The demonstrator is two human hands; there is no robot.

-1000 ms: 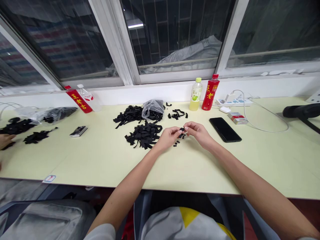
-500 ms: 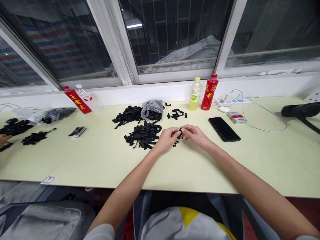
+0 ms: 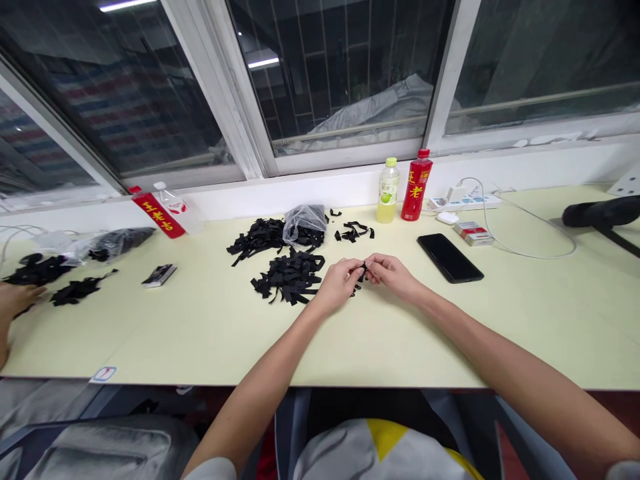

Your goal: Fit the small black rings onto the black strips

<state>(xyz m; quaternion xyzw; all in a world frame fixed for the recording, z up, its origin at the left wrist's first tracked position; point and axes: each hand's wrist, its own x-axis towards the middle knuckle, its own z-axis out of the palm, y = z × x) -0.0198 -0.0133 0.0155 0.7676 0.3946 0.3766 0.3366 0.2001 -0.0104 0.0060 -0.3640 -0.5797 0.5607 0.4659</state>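
Observation:
My left hand [image 3: 341, 283] and my right hand [image 3: 389, 272] meet over the table, thumbs and fingertips pinched together on a small black strap piece [image 3: 363, 269]. Most of that piece is hidden by my fingers. Below my fingertips lie several small black rings [image 3: 356, 289], partly covered by my left hand. Just left of my left hand is a pile of short black straps [image 3: 291, 275]. Behind it a second black strap pile [image 3: 257, 238] lies beside a clear plastic bag [image 3: 305, 225] with dark contents. A few loose black straps [image 3: 355, 231] are beyond my hands.
A black phone [image 3: 450, 257], a small box [image 3: 473, 233] and a white cable are on the right. A green-capped bottle [image 3: 387, 193] and a red bottle [image 3: 416, 187] stand by the wall. At far left, another person's hand [image 3: 19, 298] touches black pieces near a card-like packet [image 3: 159, 275].
My hands stay pinched together on the black piece, with the fingers slightly shifted. The other person's hand at far left reaches further into view. The camera view has tilted slightly.

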